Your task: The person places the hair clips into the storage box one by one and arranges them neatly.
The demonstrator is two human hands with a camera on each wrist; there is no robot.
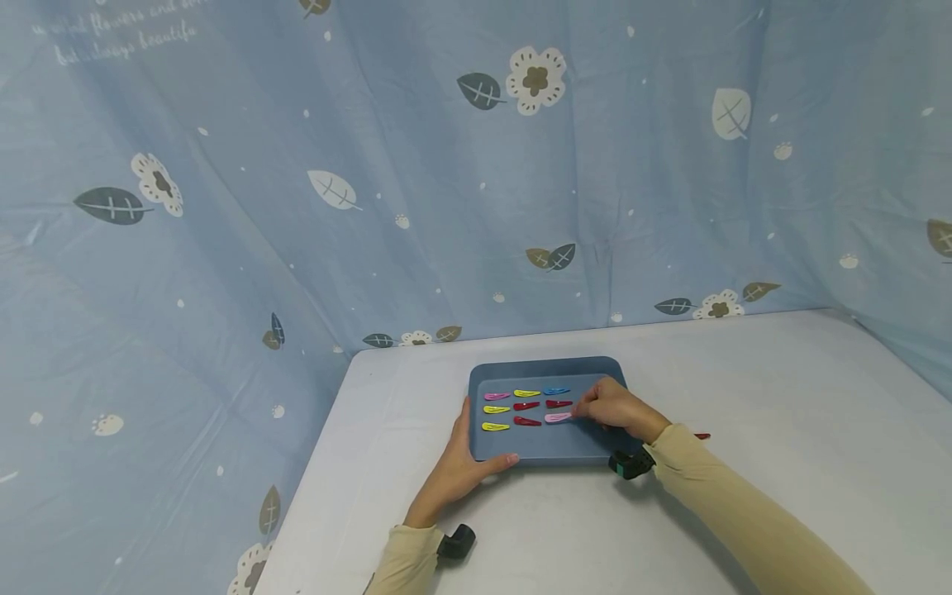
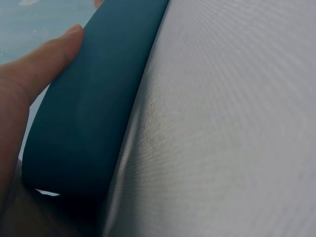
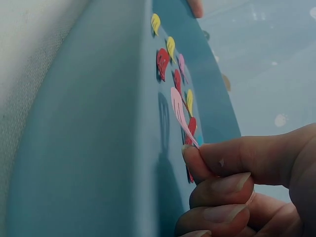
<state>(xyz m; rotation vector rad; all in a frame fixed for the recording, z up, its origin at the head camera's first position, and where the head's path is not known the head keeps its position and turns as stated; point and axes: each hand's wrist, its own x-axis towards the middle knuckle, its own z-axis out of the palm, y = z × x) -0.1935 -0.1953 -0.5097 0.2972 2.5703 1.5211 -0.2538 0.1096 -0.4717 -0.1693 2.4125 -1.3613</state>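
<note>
A blue-grey tray (image 1: 550, 450) holds rows of small snap hair clips. My right hand (image 1: 617, 407) pinches a pink hair clip (image 3: 178, 106) by its narrow end between thumb and index finger. In the right wrist view that clip is raised off the tray floor and casts a shadow. Beside it lie a red clip (image 1: 527, 421), another red clip (image 1: 559, 404) and a yellow clip (image 1: 496, 427). My left hand (image 1: 455, 463) rests against the tray's near left corner, thumb along the front wall and fingers straight along the left side. Its thumb (image 2: 61, 47) touches the rim.
A blue clip (image 1: 556, 391) and a pink clip (image 1: 497, 397) lie in the tray's back row. On the white table (image 1: 781, 397), a red clip (image 1: 702, 435) shows partly behind the right sleeve. A blue patterned curtain (image 1: 632, 182) hangs behind and to the left.
</note>
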